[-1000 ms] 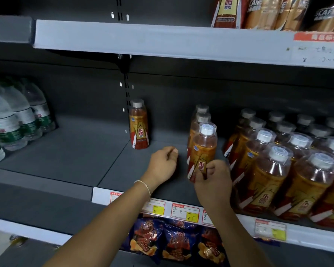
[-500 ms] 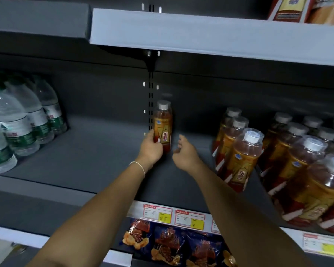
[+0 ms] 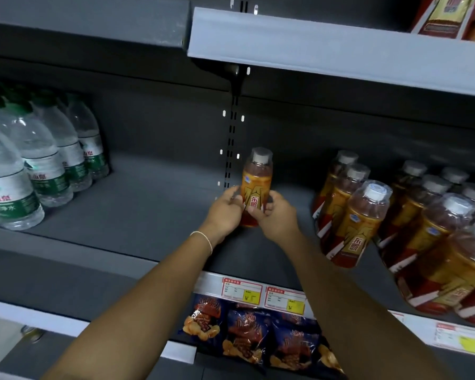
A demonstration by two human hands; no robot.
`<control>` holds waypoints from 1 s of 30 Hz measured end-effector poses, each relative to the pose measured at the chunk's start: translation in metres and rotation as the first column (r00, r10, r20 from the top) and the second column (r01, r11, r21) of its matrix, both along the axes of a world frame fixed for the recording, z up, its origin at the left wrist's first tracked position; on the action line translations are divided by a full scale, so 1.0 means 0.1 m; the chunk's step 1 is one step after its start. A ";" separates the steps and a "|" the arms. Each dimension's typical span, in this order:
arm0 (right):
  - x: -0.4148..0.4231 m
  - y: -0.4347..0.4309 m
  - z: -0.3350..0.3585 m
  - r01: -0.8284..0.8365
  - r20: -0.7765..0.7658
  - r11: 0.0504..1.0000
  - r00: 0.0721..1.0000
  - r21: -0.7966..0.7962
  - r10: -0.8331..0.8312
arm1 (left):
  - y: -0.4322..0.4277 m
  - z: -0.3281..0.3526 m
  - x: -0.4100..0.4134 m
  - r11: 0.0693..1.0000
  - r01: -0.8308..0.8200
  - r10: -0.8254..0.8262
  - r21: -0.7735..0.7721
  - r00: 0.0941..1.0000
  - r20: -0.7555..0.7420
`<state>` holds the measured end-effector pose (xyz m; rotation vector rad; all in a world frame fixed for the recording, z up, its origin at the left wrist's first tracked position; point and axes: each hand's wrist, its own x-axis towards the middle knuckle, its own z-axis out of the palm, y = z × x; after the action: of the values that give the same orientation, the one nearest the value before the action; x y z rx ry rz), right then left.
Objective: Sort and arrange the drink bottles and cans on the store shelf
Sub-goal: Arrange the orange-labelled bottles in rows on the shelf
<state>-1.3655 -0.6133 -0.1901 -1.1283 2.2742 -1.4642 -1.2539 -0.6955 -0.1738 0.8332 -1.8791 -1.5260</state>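
From the head camera, both hands meet on one orange drink bottle [image 3: 256, 185] standing apart at the back of the shelf [image 3: 137, 215], beside the slotted upright. The left hand [image 3: 225, 212] curls its fingers round the bottle's left flank, and the right hand [image 3: 279, 218] wraps the lower right side, thumb across the label. So both hands are gripping it, none of the fingers loose. The bottle is upright with its label facing out. Its base is partly hidden, so I cannot tell whether it rests on the shelf or is just lifted.

The two-handed hold looks meant to steady and turn it, or to carry it toward its own kind. The matching rows [image 3: 359, 226] stand well apart to the right, caps white, labels forward. Water bottles [image 3: 39, 165] fill the far left bay. Between them and the lone bottle the shelf shows bare grey.

Below the price tags [image 3: 242, 289] on the shelf edge hang snack bags [image 3: 247, 333].
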 end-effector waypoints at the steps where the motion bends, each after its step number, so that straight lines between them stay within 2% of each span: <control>1: 0.04 0.12 0.01 0.022 -0.031 1.000 0.999 0.011 -0.021 | 0.09 -0.01 0.04 0.999 -0.013 0.015 -0.048 0.999 0.042; 6: 0.27 0.81 0.00 0.089 -0.182 0.995 0.980 0.039 -0.080 | 0.68 -0.06 0.19 0.935 -0.059 0.133 -0.350 0.972 0.192; 11: 0.34 1.36 -0.01 0.081 -0.245 0.997 0.966 -0.008 -0.080 | 1.20 -0.07 0.14 0.882 -0.092 0.206 -0.461 0.957 0.202; 23: 0.09 2.18 0.01 0.172 -0.240 0.983 0.959 0.070 -0.150 | 1.96 -0.11 -0.16 0.897 -0.046 0.127 -0.439 0.979 0.156; 30: -0.05 2.43 -0.02 0.224 -0.255 0.974 0.943 0.023 -0.211 | 2.13 -0.11 -0.34 0.913 0.005 0.056 -0.408 0.989 0.138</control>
<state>-1.3707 -0.3707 -0.1919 -1.1344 2.6711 -1.3940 -1.2880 -0.4821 -0.1849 0.7840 -2.1804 -1.0195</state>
